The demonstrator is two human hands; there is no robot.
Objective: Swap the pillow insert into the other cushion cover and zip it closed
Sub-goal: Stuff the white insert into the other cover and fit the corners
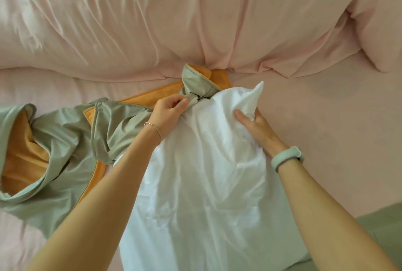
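A white pillow insert lies lengthwise on the pink bed in front of me. My right hand grips its far right corner, which sticks up. My left hand pinches the sage-green edge of a cushion cover with an orange lining, at the insert's far left corner. This cover is bunched along the insert's left side and runs behind its top end. A second green cover with an orange inside lies crumpled and open at the left.
A rumpled pink duvet fills the back of the bed, with a pink pillow at the far right. Flat pink sheet spreads to the right of the insert. A green surface shows at the lower right corner.
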